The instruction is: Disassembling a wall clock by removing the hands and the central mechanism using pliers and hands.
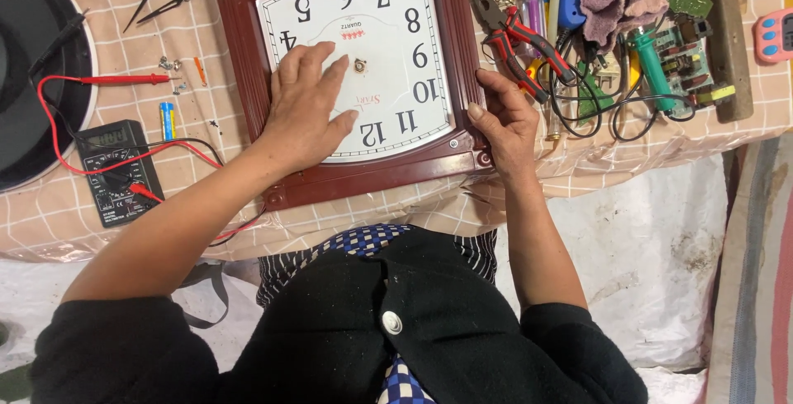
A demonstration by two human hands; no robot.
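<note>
Wall clock (363,7) with a dark red frame lying face up on the checked tablecloth (66,214), seen from above, no hands fitted on its centre spindle (360,64). The left hand (307,111) rests flat on the white dial, fingers loosely spread, index fingertip just beside the spindle and nearer to it than the other hand. The right hand (505,119) clasps the frame's right edge, fingers curled on it. A multimeter (116,171) lies to the left, pliers (519,36) to the right.
</note>
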